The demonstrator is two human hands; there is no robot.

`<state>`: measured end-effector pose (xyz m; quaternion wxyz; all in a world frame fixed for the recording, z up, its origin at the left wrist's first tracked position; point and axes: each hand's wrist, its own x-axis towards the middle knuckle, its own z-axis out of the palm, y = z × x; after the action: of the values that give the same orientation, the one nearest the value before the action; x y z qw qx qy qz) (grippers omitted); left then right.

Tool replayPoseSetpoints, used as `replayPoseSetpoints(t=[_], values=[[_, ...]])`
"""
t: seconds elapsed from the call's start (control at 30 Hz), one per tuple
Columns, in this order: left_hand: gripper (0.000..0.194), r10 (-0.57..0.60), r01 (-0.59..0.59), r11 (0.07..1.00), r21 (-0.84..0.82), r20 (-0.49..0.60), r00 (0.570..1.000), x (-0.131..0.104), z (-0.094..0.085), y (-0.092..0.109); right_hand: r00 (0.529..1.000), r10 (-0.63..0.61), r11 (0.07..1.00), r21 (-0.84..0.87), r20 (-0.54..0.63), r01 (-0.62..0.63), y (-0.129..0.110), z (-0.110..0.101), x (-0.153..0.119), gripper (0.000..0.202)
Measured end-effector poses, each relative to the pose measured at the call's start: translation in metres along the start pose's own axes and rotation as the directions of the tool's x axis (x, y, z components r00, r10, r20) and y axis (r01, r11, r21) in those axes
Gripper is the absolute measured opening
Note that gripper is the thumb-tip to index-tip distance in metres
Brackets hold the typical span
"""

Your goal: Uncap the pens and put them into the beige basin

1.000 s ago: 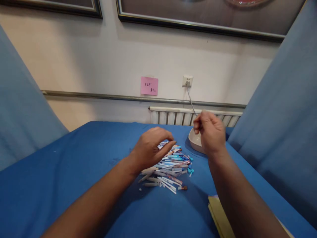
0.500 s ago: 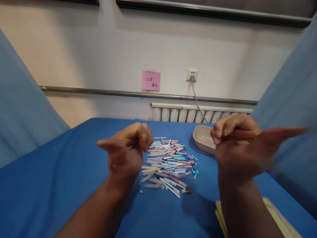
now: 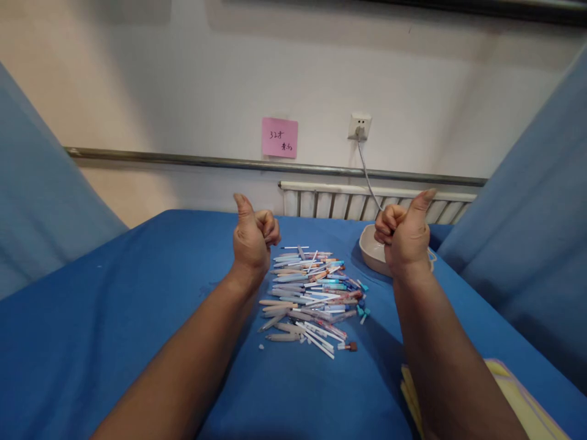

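Observation:
Raised above the blue-covered table point(image 3: 137, 330), my left hand point(image 3: 253, 239) makes a fist with its thumb pointing up and nothing in it. My right hand point(image 3: 406, 235) does the same in front of the beige basin point(image 3: 373, 260), hiding part of it. Between the two arms lies a spread of pens and pen parts point(image 3: 312, 293), with white refills, grey and peach barrels and blue and teal pieces. Neither hand touches them.
A yellow cloth point(image 3: 518, 397) lies at the lower right, partly behind my right forearm. A pink note point(image 3: 279, 138), a socket point(image 3: 360, 126) with a cable, a rail and a radiator point(image 3: 330, 201) are at the wall. Blue curtains hang on both sides.
Both hands have turned so that the thumbs, which pointed outward to the sides, now point up. The fingers remain curled. The view has tipped slightly downward.

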<state>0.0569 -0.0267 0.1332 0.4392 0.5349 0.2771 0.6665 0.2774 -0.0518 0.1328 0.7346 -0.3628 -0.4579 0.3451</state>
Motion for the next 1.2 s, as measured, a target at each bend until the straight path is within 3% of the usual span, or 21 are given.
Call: replayPoseSetpoints(t=[0.37, 0.67, 0.83, 0.93, 1.0, 1.07, 1.1, 1.2], values=[[0.066, -0.023, 0.024, 0.996, 0.082, -0.005, 1.000, 0.000, 0.001, -0.006, 0.999, -0.021, 0.998, -0.051, 0.029, 0.022, 0.005, 0.003, -0.001, 0.067], [0.065, -0.022, 0.021, 0.998, 0.056, 0.016, 1.000, -0.003, 0.003, -0.009, 0.999, -0.024, 1.000, -0.020, 0.037, 0.024, 0.010, 0.003, -0.001, 0.066], [0.061, -0.011, 0.011, 0.998, 0.063, 0.004, 1.000, -0.002, 0.005, -0.015, 0.996, -0.087, 0.991, -0.106, -0.018, 0.085, 0.022, 0.012, -0.001, 0.061], [0.057, -0.013, 0.015, 0.995, 0.094, -0.027, 1.000, -0.005, 0.010, -0.023, 0.985, -0.160, 0.952, -0.272, -0.058, 0.139, 0.037, 0.017, -0.004, 0.052], [0.053, -0.035, 0.041, 0.989, 0.145, -0.047, 0.998, -0.010, 0.012, -0.029, 0.990, -0.142, 0.882, -0.453, 0.004, 0.128, 0.047, 0.012, -0.006, 0.047], [0.050, -0.066, 0.073, 0.964, 0.254, -0.036, 0.997, -0.018, 0.011, -0.033, 0.991, -0.106, 0.755, -0.643, 0.075, 0.130, 0.055, -0.005, -0.008, 0.041], [0.048, -0.082, 0.081, 0.938, 0.336, -0.013, 0.997, -0.024, 0.008, -0.035, 0.989, -0.098, 0.649, -0.747, 0.110, 0.147, 0.058, -0.017, -0.008, 0.035], [0.047, -0.137, 0.092, 0.835, 0.543, 0.043, 0.990, -0.044, -0.007, -0.040, 0.975, -0.003, 0.214, -0.952, 0.222, 0.218, 0.067, -0.061, -0.009, 0.025]])
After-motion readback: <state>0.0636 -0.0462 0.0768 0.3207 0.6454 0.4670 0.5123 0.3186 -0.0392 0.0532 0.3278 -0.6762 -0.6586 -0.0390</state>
